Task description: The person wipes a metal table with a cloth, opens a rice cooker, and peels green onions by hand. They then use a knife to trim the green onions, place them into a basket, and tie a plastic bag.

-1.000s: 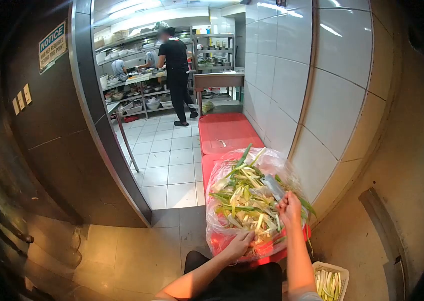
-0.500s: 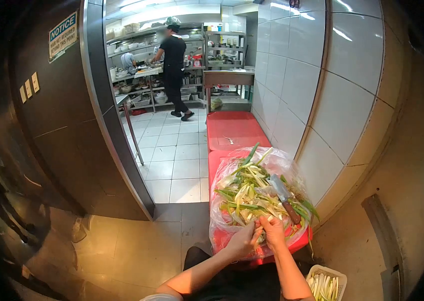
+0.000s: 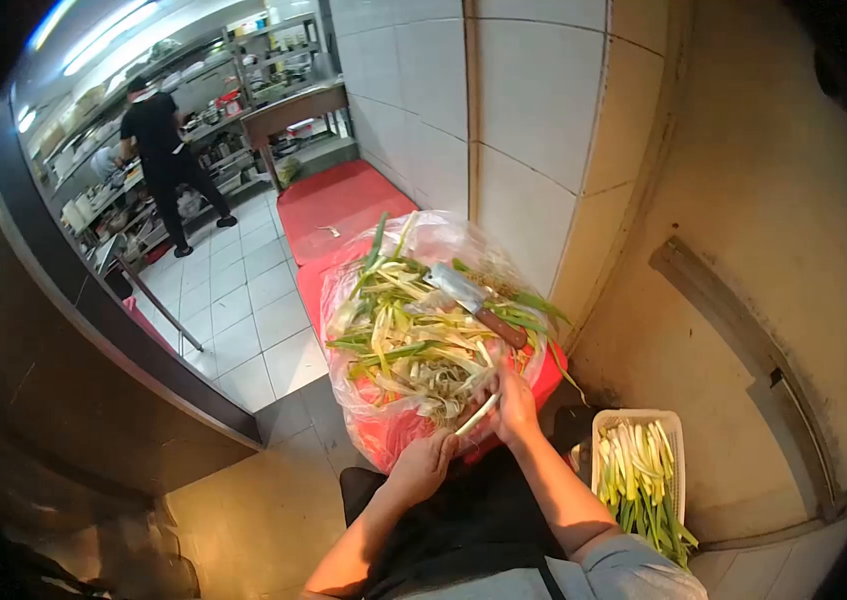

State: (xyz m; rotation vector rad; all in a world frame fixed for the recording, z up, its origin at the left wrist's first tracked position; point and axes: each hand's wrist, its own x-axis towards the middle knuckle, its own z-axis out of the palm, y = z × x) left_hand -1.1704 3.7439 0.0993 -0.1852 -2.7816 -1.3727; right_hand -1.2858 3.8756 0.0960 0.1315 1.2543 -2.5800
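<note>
A pale spring onion stalk (image 3: 479, 414) runs between my two hands. Its upper end is gripped by my right hand (image 3: 516, 406), fingers closed. At its lower end, the fingers of my left hand (image 3: 423, 465) are pressed together on it. Just beyond lies a heap of spring onion leaves and peelings (image 3: 398, 335) on a clear plastic bag (image 3: 358, 405). A cleaver (image 3: 458, 288) with a brown wooden handle rests on the heap, blade toward the back left.
Red seats or benches (image 3: 338, 205) carry the bag along the tiled wall (image 3: 533, 95). On the floor at right stands a white basket (image 3: 681, 455) of spring onions (image 3: 638, 470). A person in black (image 3: 158, 150) is at kitchen shelves; a metal-legged table (image 3: 158, 305) stands by the doorway.
The view has turned right and down, bringing the basket fully in. My hands have moved apart, and the stalk between them now shows. The person in the kitchen has shifted stance.
</note>
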